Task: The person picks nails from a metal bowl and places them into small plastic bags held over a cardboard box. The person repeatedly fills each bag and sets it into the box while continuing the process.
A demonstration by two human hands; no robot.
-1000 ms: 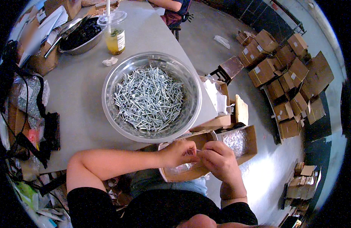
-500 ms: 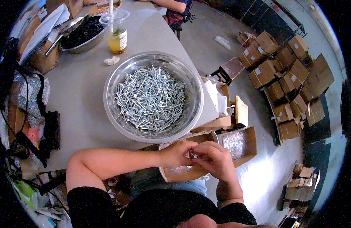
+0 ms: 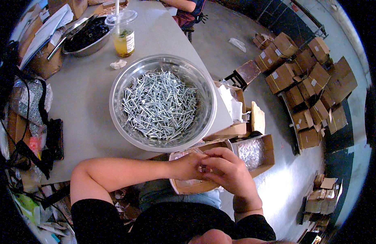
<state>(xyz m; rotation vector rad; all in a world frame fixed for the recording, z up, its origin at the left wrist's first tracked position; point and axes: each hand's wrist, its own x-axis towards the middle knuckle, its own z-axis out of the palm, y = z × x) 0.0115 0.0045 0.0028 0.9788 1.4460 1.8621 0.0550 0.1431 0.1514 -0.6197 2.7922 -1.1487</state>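
Observation:
My left hand (image 3: pixel 187 166) and my right hand (image 3: pixel 228 169) meet over an open cardboard box (image 3: pixel 192 188) at my lap. The left fingers are curled around small shiny metal pieces, which show only as glints in the gap between the hands. Bent right fingers press in against the left ones; whatever they pinch is hidden. Clear plastic lies inside the box below. Just beyond my hands, a wide clear bowl (image 3: pixel 118 129) stands on the table, with a big heap of silvery screws (image 3: pixel 159 103) in it.
On the grey table (image 3: pixel 82 110) are a drink cup (image 3: pixel 124 42), crumpled tissue (image 3: pixel 118 64) and a metal basin (image 3: pixel 84 50). A box of clear plastic bags (image 3: pixel 252 153) sits right of my hands. Cardboard boxes (image 3: pixel 304 87) pile up at right. Another person's arm (image 3: pixel 181 5) shows at the far edge.
My right hand has shifted slightly, its fingers now arching higher over the left fingers. The metal pieces sit lower in the left hand. The bowl and boxes have not visibly moved.

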